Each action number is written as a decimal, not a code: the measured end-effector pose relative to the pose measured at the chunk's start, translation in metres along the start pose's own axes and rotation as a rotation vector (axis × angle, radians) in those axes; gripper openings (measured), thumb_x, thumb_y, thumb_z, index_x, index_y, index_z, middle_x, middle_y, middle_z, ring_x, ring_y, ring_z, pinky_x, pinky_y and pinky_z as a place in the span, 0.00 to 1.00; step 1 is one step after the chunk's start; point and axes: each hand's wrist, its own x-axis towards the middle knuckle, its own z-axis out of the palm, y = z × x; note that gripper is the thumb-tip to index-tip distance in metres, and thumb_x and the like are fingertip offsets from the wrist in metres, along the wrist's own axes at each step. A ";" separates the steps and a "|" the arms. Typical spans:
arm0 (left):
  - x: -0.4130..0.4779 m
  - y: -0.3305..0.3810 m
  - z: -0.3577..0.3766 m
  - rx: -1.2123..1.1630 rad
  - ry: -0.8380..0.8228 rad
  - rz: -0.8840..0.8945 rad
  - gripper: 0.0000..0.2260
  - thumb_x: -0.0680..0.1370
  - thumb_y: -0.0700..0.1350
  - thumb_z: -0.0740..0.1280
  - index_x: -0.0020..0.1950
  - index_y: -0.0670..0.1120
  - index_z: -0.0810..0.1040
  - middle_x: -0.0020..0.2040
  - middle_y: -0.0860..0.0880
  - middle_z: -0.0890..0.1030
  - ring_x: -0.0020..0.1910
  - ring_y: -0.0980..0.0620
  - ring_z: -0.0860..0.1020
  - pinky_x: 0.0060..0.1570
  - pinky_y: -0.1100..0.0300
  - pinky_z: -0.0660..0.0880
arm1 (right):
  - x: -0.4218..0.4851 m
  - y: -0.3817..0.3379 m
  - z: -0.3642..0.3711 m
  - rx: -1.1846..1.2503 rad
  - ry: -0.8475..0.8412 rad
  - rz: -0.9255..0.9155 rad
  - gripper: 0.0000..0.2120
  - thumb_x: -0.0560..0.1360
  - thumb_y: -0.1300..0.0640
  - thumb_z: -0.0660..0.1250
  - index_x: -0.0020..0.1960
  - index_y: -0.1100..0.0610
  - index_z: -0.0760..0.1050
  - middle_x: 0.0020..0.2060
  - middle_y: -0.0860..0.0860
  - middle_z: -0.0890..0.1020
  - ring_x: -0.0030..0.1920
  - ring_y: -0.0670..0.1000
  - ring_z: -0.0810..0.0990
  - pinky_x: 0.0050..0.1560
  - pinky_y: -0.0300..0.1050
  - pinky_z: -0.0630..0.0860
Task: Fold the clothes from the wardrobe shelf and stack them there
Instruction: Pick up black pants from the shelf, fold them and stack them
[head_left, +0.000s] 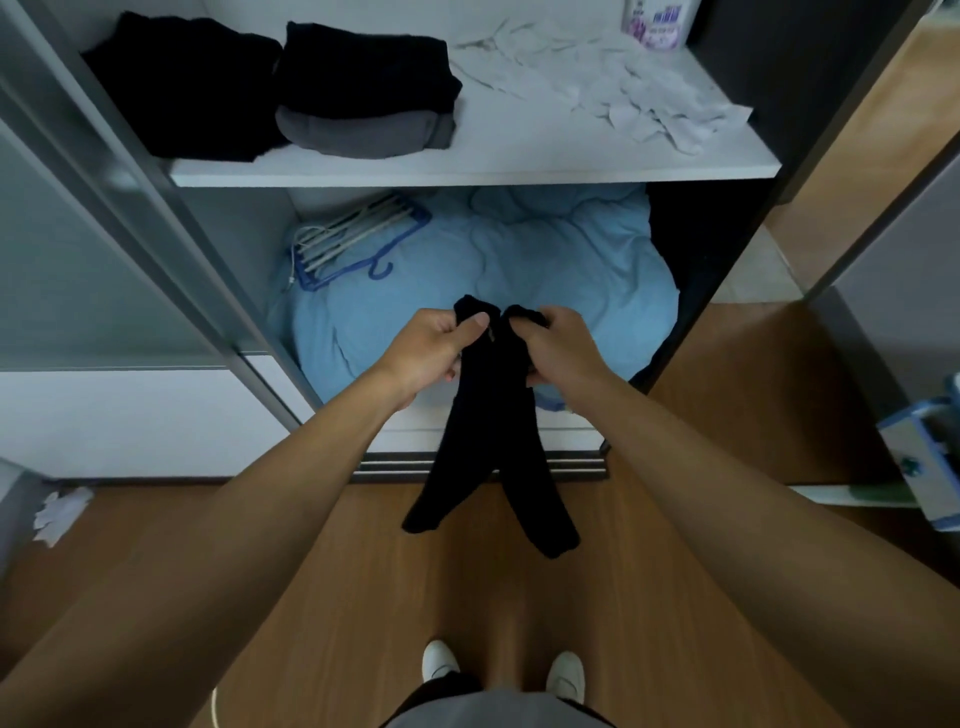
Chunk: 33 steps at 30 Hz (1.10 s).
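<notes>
Both hands, left hand (436, 343) and right hand (558, 345), pinch the top edge of a limp black knit garment (493, 441) dangling before the white wardrobe shelf (467, 169); light, floppy, best held at corners.

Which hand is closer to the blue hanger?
Left. Both hold the black garment; the left hand sits below-right of the blue hanger, the right hand farther right.

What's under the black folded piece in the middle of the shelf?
A folded grey garment lies under the black folded piece, resting on the white shelf. Only its front edge shows; the rest is covered.
</notes>
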 end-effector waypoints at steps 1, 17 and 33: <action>0.000 0.002 0.002 -0.004 0.004 0.016 0.18 0.82 0.49 0.66 0.39 0.38 0.79 0.30 0.49 0.79 0.28 0.54 0.75 0.31 0.64 0.70 | 0.001 -0.004 0.003 0.013 0.003 0.019 0.11 0.79 0.52 0.66 0.42 0.59 0.76 0.39 0.56 0.82 0.40 0.54 0.84 0.36 0.51 0.84; -0.006 0.021 0.023 0.028 0.067 0.078 0.16 0.83 0.51 0.63 0.43 0.39 0.78 0.38 0.42 0.74 0.38 0.46 0.73 0.41 0.54 0.68 | -0.008 -0.017 0.008 -0.013 -0.002 0.006 0.16 0.84 0.49 0.56 0.50 0.56 0.78 0.41 0.54 0.82 0.37 0.49 0.81 0.28 0.38 0.76; -0.006 0.033 0.020 -0.006 -0.019 0.211 0.14 0.76 0.30 0.62 0.48 0.49 0.70 0.37 0.47 0.80 0.29 0.57 0.75 0.28 0.65 0.70 | -0.012 -0.034 -0.025 -0.278 -0.030 -0.235 0.12 0.78 0.53 0.66 0.45 0.59 0.83 0.40 0.55 0.84 0.37 0.42 0.79 0.38 0.33 0.72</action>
